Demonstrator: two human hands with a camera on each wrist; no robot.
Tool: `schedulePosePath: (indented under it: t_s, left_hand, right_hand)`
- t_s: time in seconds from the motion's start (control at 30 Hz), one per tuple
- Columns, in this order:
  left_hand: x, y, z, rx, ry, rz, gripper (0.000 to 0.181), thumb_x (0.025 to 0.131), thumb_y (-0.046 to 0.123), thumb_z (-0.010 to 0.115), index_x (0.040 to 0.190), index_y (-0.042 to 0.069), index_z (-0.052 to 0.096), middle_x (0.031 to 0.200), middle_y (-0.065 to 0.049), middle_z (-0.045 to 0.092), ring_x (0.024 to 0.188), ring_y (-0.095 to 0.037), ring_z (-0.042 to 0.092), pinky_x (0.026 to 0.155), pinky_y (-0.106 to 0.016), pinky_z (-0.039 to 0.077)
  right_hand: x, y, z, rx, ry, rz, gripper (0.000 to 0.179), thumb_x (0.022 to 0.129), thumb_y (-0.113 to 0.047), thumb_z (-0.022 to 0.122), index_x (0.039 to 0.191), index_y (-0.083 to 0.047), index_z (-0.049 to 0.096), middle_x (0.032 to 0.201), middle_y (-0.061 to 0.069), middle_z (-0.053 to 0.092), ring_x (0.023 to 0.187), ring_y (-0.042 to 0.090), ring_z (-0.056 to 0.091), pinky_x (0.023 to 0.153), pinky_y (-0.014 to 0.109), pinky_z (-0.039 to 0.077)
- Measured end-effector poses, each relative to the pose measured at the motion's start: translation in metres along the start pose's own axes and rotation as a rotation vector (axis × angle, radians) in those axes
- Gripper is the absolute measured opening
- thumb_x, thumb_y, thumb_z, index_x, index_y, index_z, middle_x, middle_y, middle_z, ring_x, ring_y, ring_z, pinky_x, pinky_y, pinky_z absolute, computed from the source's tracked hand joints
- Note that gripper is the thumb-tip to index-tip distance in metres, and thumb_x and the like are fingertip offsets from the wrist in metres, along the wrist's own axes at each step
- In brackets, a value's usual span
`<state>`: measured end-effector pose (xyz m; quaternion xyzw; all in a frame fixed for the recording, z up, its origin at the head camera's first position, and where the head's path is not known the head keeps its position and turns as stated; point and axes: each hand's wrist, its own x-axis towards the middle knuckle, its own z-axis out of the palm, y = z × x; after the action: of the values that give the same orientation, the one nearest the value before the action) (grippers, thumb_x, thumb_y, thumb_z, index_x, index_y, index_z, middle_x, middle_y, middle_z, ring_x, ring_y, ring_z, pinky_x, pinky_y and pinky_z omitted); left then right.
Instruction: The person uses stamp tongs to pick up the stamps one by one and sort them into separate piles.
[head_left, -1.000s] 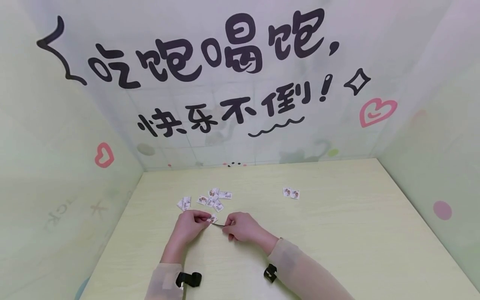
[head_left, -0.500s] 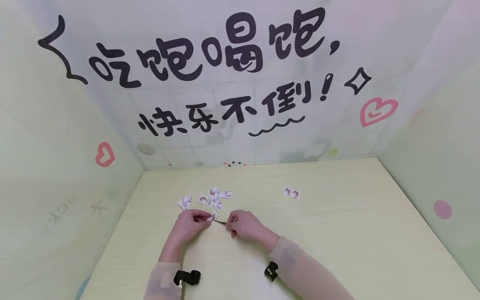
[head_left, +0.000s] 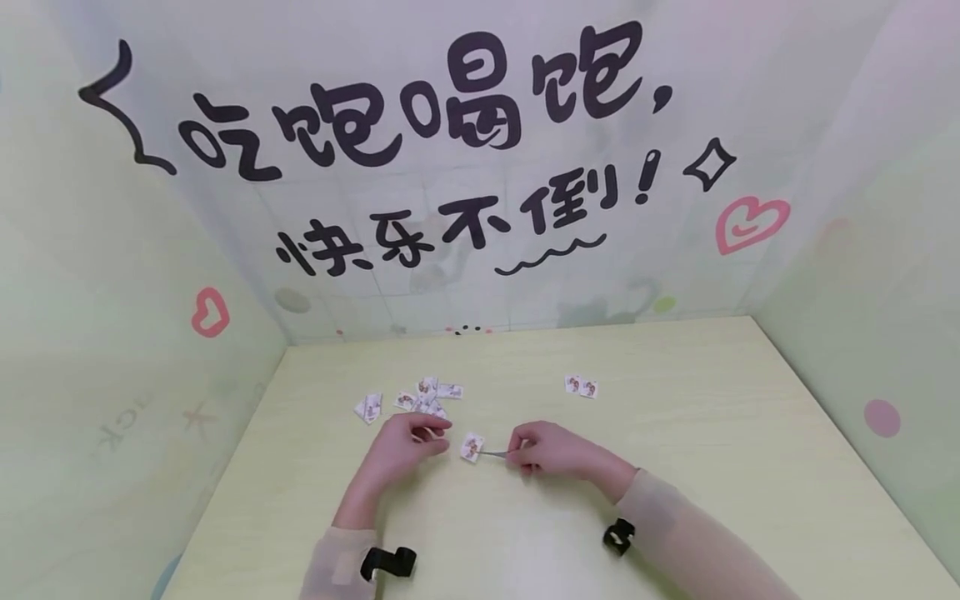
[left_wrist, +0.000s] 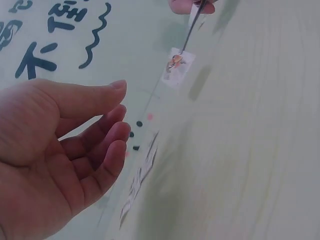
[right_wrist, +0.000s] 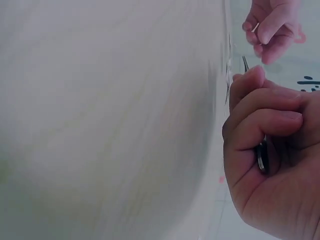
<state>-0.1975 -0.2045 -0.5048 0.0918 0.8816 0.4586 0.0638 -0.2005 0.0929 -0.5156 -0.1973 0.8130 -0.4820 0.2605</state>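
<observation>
Head view: small printed card (head_left: 472,448) between the hands, at the tip of tweezers (head_left: 493,455) gripped by the right hand (head_left: 551,450). Judged light, thin, easily creased; best taken by an edge. Pale worktop (head_left: 720,417), lettered wall (head_left: 645,267) behind.

Left wrist: left hand (left_wrist: 55,155) holds nothing, thumb and fingers parted; card appears raised.

Right wrist: fingers curled round tweezers.

The slim tool (right_wrist: 262,155) has a smooth metallic finish with glossy highlights; the printed piece (head_left: 472,447) at its tip looks like thin white paper with a matt face, as do the loose pieces (head_left: 588,389). The tabletop (head_left: 675,417) shows pale, smooth wood grain with a soft sheen. The sleeves (head_left: 705,533) are matt, thin-looking cloth; the wall covering (head_left: 420,300) appears smooth.
</observation>
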Motion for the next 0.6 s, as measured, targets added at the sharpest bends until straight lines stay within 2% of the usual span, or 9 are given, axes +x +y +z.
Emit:
schedulePosePath:
  t_s: [0.13, 0.3, 0.47, 0.6]
  left_hand:
    - [0.004, 0.018, 0.021, 0.009, -0.075, 0.067, 0.022, 0.090, 0.006, 0.085, 0.111, 0.006, 0.082, 0.102, -0.004, 0.076, 0.087, -0.016, 0.065, 0.072, -0.029, 0.055]
    - [0.014, 0.033, 0.048, 0.036, -0.177, 0.135, 0.020, 0.089, 0.008, 0.086, 0.109, 0.006, 0.083, 0.095, 0.000, 0.075, 0.083, -0.014, 0.063, 0.073, -0.028, 0.053]
    - [0.021, 0.036, 0.067, 0.027, -0.236, 0.100, 0.018, 0.086, 0.005, 0.086, 0.104, 0.009, 0.084, 0.086, 0.006, 0.073, 0.078, -0.011, 0.063, 0.072, -0.028, 0.053]
    - [0.024, 0.032, 0.076, 0.028, -0.282, 0.070, 0.019, 0.086, 0.000, 0.085, 0.101, 0.011, 0.085, 0.090, 0.005, 0.076, 0.080, -0.010, 0.065, 0.075, -0.028, 0.055]
  right_hand:
    - [-0.021, 0.013, -0.024, 0.003, -0.044, 0.011, 0.010, 0.104, -0.012, 0.069, 0.096, -0.006, 0.069, 0.072, 0.006, 0.067, 0.058, 0.011, 0.044, 0.056, 0.023, 0.035]
    - [-0.033, 0.022, -0.041, -0.021, -0.061, 0.058, 0.010, 0.102, -0.007, 0.068, 0.092, -0.005, 0.067, 0.069, 0.004, 0.064, 0.059, 0.012, 0.044, 0.056, 0.023, 0.034]
    - [-0.032, 0.024, -0.045, -0.041, -0.073, 0.095, 0.012, 0.103, -0.008, 0.068, 0.091, -0.007, 0.067, 0.068, 0.001, 0.063, 0.060, 0.013, 0.046, 0.057, 0.024, 0.037]
    - [-0.030, 0.022, -0.046, -0.062, -0.072, 0.114, 0.013, 0.103, -0.009, 0.069, 0.091, -0.008, 0.068, 0.068, 0.002, 0.064, 0.059, 0.013, 0.047, 0.058, 0.025, 0.038]
